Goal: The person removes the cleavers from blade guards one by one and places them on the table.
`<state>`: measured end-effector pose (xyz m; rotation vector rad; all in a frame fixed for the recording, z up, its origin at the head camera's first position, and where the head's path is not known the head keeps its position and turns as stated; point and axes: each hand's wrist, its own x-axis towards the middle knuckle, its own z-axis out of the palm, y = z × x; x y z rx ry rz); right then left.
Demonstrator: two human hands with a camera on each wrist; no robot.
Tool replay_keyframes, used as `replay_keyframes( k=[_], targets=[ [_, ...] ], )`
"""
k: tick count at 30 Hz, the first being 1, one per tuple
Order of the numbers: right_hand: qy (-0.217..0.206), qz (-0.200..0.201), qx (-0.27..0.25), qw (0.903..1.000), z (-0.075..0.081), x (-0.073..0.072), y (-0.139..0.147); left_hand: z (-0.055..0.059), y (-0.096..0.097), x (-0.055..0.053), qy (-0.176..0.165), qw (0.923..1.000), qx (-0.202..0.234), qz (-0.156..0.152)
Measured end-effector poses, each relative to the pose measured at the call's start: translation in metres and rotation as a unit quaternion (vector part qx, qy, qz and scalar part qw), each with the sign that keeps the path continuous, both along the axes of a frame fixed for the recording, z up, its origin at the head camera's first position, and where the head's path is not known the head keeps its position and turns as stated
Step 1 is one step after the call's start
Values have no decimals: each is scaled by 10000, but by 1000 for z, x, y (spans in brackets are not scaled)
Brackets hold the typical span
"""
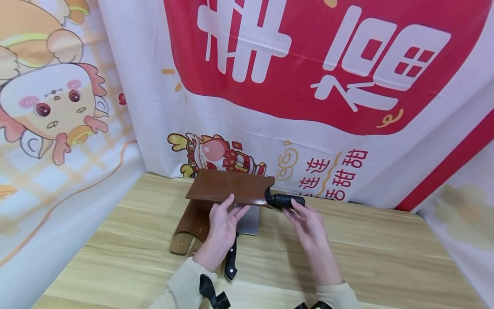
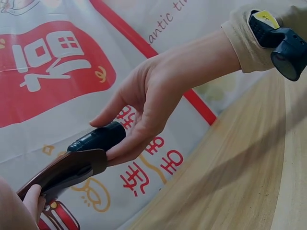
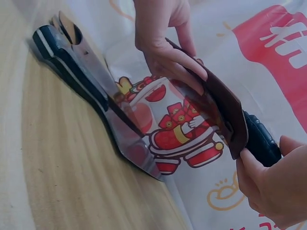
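Note:
My left hand (image 1: pixel 221 229) grips a brown leather knife sheath (image 1: pixel 229 186) by its lower edge, with fingers on both its faces. The sheath is held up above the table, lying across in front of me. From its right end sticks out a black knife handle (image 1: pixel 288 201), which my right hand (image 1: pixel 310 225) pinches between thumb and fingers. The sheath hides this knife's blade. Below my left hand lies a cleaver (image 1: pixel 250 221) with a wide steel blade and a black riveted handle (image 3: pixel 72 69), partly covered by that hand in the head view.
Another brown leather sheath (image 1: pixel 191 221) with a tan flap lies on the wooden table (image 1: pixel 370 253), left of the cleaver. A printed cloth (image 1: pixel 247 107) hangs along the table's back edge, close behind the raised sheath. More printed cloth (image 1: pixel 88 180) hangs at the left.

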<state>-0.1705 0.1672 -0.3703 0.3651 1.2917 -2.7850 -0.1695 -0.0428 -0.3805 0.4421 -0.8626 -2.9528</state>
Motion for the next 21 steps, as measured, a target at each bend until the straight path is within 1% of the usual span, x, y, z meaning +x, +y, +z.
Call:
replay_keyframes(
  k=[4, 11, 18, 21],
  targets=[
    [23, -43, 103, 9999, -3, 0, -2, -1, 2, 0, -50, 9999, -116, 8],
    [82, 46, 152, 9998, -6, 0, -5, -4, 0, -2, -65, 9995, -291, 69],
    [18, -166, -8, 9999, -6, -1, -5, -3, -3, -3, -15, 9994, -325, 70],
    [37, -223, 50, 9997, -3, 1, -5, -1, -3, -2, 12, 9994, -341, 62]
  ],
)
